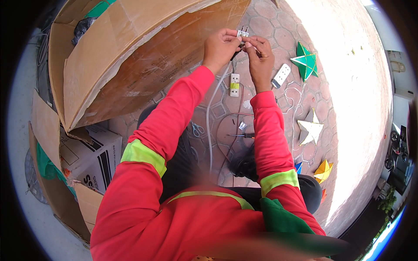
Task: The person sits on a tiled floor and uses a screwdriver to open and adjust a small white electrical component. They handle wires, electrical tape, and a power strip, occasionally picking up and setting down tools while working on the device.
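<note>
Out in front of me, both hands meet at a small white electric plug (242, 33) whose two metal prongs point away from me. My left hand (219, 48) pinches it from the left side. The fingertips of my right hand (260, 53) are closed at its right and near side; whether they grip the plug itself or a wire end is too small to tell. A grey cable (212, 98) hangs from below the hands and runs down toward my lap. Just nearer than the hands, a white socket outlet (234, 85) with a yellow-green band lies on the paving.
A large cardboard box (161, 61) fills the left; a printed carton (98, 152) sits nearer. On the paving lie a white extension socket (281, 75), scissors (197, 129) and a screwdriver (244, 135). Green (306, 62), white (310, 127) and yellow (323, 171) star lanterns stand at right.
</note>
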The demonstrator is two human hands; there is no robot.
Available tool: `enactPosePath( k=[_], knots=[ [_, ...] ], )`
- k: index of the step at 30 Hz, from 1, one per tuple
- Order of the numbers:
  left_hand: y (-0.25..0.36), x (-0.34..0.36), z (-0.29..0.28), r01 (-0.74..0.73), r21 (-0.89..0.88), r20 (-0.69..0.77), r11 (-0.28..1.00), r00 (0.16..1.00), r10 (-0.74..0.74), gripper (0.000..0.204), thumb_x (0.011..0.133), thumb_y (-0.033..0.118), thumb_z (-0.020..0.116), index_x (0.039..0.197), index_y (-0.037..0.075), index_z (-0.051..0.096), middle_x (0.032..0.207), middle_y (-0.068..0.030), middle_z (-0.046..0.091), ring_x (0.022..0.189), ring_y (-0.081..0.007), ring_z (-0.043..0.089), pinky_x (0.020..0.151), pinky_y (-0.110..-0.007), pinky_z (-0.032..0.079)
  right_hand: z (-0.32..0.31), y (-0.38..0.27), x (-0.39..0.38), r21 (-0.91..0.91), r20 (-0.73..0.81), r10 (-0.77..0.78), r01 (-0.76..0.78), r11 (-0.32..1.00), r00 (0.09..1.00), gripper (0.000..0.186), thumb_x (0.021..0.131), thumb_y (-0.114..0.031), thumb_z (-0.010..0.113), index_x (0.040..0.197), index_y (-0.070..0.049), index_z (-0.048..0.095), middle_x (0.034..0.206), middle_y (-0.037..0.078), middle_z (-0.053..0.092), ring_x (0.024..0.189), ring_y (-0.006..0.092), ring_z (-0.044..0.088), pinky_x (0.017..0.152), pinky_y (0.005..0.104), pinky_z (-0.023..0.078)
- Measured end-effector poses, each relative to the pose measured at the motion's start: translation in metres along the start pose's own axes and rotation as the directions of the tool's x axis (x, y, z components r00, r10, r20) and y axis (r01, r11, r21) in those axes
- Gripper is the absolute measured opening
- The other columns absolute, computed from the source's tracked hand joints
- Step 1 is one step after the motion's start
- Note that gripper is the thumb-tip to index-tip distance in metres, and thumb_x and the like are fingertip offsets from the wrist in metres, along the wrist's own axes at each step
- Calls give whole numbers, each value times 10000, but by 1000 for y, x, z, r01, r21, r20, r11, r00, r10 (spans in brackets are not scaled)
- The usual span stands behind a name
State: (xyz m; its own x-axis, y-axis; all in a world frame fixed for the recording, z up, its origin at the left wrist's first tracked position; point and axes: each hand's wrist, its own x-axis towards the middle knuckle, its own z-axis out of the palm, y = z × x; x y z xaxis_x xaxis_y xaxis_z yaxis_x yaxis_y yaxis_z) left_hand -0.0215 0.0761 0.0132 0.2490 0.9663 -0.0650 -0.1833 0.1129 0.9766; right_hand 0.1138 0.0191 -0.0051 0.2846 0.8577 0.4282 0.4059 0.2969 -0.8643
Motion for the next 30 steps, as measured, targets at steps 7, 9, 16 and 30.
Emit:
enactPosePath(
  k=[7, 9, 16, 30],
  knots=[
    [0, 4, -4, 48, -32, 72, 998, 996, -46, 219, 924, 19, 677, 1112, -78, 620, 991, -156, 741, 783, -151, 730, 684, -240, 595, -14, -3, 9, 70, 115, 104, -112, 991, 988, 206, 976, -1, 607, 1137, 19, 735, 1221, 97, 580, 1010, 181, 664, 871, 293, 578],
    [0, 4, -4, 41, -31, 77, 999, 996, -38, 214, 925, 16, 672, 1111, -77, 622, 990, -156, 741, 777, -150, 728, 682, -237, 592, -17, -4, 11, 84, 139, 128, -140, 987, 982, 207, 977, 1, 602, 1132, 24, 737, 1218, 97, 579, 1005, 180, 664, 875, 292, 578],
    [-1, 3, 3, 37, -49, 72, 998, 997, -33, 193, 932, 16, 652, 1096, -81, 621, 971, -155, 739, 762, -149, 726, 659, -243, 592, -18, -6, 13, 35, 91, 145, -149, 988, 985, 166, 954, -14, 659, 1080, 24, 761, 1176, 85, 592, 979, 164, 664, 867, 285, 578],
    [4, -4, 9, 22, 34, 18, 999, 1000, -23, 186, 920, 17, 659, 1068, -93, 635, 926, -147, 730, 753, -152, 723, 647, -265, 602, -6, -5, 13, 116, -51, 350, -342, 932, 936, 125, 909, -49, 729, 1002, 17, 679, 895, 50, 699, 791, 120, 669, 742, 244, 530]
  ],
)
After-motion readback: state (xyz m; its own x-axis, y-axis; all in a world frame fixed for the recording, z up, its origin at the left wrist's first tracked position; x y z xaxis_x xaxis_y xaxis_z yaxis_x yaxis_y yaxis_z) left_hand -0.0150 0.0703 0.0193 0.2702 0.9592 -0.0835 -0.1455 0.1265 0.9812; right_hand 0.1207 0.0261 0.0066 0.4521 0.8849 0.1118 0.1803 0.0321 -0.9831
